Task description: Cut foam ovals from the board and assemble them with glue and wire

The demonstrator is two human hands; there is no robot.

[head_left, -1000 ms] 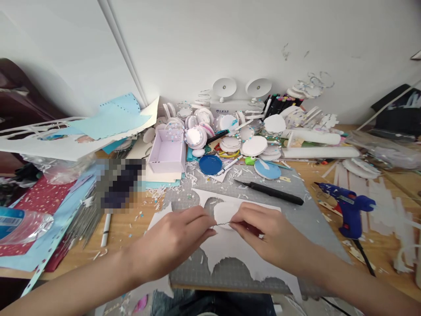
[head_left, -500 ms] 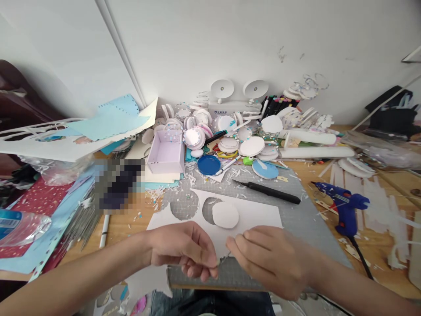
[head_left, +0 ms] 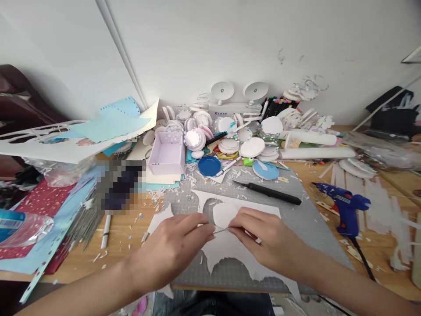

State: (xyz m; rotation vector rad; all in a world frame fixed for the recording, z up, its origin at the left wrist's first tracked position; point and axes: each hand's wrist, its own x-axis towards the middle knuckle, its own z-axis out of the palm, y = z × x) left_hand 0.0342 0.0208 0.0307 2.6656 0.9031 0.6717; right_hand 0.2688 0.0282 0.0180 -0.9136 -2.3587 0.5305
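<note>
A thin greyish strand (head_left: 221, 231) stretches between my two hands; its material is too small to tell. My left hand (head_left: 182, 241) pinches its left end, fingers closed. At the other end, my right hand (head_left: 265, 239) has thumb and fingertips closed on the strand. Both hands are just above a white sheet (head_left: 226, 250) with round cut-outs and ragged edges. A white paper disc (head_left: 224, 214) lies on this sheet, partly covered by my right fingers. Beneath is a grey cutting mat (head_left: 305, 237). A black craft knife (head_left: 274, 193) rests behind my right hand.
To the right lies a blue glue gun (head_left: 345, 206) with its cord. Behind the mat are a lilac box (head_left: 167, 153), a blue lid (head_left: 209, 166) and several stacked white discs (head_left: 252, 147). A plastic bottle (head_left: 24, 226) and a white pen (head_left: 105, 231) are at left.
Both hands have moved up and away from the sheet's near edge, over its middle. The strand now shows between them, and the ragged near edge is uncovered.
</note>
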